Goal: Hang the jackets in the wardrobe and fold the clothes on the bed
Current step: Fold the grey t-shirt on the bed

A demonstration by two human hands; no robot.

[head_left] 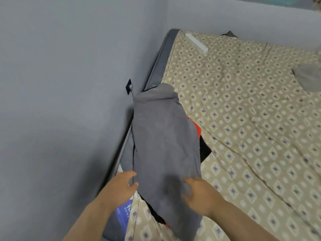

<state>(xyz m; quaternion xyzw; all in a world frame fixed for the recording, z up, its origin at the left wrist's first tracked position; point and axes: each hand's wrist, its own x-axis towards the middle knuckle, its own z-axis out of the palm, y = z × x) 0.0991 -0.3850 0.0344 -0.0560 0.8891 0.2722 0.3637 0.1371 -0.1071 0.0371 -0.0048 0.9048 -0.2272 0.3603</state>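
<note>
A grey-blue wall [60, 84] fills the left side, and a bed [243, 119] with a beige sheet printed with small diamonds and circles fills the right. The dark grey mattress edge [161, 56] shows along the wall. A plain grey garment [165, 145] lies on the bed's left edge, beside the wall. It is smooth, long and narrow, wider near the person and tapering to a folded far end. Its long axis runs from the person toward the far end of the bed, roughly in line with the mattress edge, with the narrow end pointing away. It lies on top of red cloth [195, 126] and black cloth [205, 150], which show at its right side. The right hand [199, 195] rests on the near part of the garment with its fingers spread and its grip released. The left hand [119, 186] touches the garment's left edge with bent fingers; I cannot tell whether its grip pinches the fabric. Another grey cloth [309, 79] lies at the right border, a white strip [197, 42] near the far corner, and a black hook [128, 86] on the wall.
</note>
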